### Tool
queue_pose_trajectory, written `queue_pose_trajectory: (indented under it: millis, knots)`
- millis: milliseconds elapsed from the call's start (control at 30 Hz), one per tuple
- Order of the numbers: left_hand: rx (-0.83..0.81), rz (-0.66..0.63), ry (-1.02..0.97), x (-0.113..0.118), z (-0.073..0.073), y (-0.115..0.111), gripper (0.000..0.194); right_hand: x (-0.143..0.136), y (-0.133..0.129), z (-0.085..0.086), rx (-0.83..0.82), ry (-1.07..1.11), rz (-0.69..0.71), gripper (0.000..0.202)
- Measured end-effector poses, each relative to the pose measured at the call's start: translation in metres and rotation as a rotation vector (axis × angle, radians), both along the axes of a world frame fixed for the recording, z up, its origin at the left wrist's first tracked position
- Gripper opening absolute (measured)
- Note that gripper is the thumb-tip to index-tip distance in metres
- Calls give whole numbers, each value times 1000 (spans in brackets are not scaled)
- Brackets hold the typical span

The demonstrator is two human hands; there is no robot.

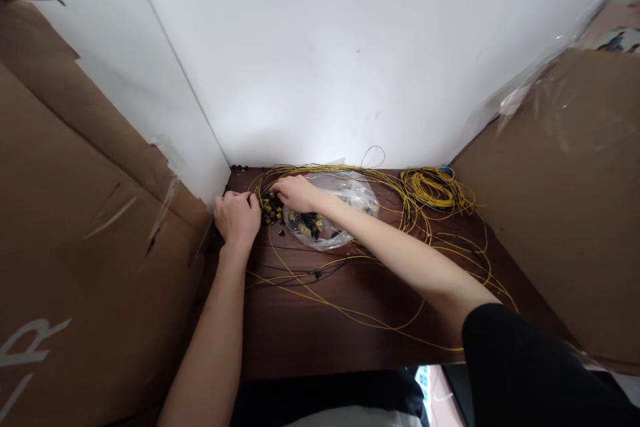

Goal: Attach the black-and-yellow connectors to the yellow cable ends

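Long yellow and black wires (350, 315) run in loops over a dark brown table. My left hand (239, 217) is at the table's left end with its fingers curled in; what they hold, if anything, is hidden. Just right of it, my right hand (295, 193) has its fingers bent down at the wire bundle beside small yellow and black connectors (273, 209); its fingertips are too small to make out. Under my right wrist lies a clear plastic bag (367, 195) with more black and yellow parts (306, 223) in it.
A coil of yellow wire (433, 190) lies at the back right. Cardboard (90, 227) stands along the left side and more cardboard (570, 200) along the right. Behind the table rises a white wall (325, 53). The table's front edge (350, 371) is near my body.
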State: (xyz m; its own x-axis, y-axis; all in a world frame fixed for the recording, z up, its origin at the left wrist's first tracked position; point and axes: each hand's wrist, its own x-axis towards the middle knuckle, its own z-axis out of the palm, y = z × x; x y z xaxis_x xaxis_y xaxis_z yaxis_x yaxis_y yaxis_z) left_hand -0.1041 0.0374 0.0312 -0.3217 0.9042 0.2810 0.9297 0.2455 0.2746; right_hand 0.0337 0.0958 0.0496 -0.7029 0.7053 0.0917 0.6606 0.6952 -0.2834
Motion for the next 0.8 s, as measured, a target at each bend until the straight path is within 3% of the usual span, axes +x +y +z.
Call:
queue_pose_trajectory:
  millis: [167, 300, 400, 533, 700, 800]
  knots:
    - [-5, -29, -7, -1, 1, 0, 44, -9, -11, -3, 79, -35, 57, 28]
    - [1, -39, 3, -1, 0, 0, 46, 3, -16, 12, 68, 37, 122, 29]
    - [-1, -37, -10, -2, 0, 0, 45, 35, -25, 35, 31, 176, 99, 30]
    - [-4, -36, -45, 0, 1, -1, 44, 100, -45, 58, -66, 279, 12, 27]
    - [124, -47, -85, 5, 5, -2, 39, 170, -77, 53, -208, 213, -162, 21]
    - [252, -156, -86, 14, 8, -6, 35, 193, -97, 47, -241, 146, -187, 21]
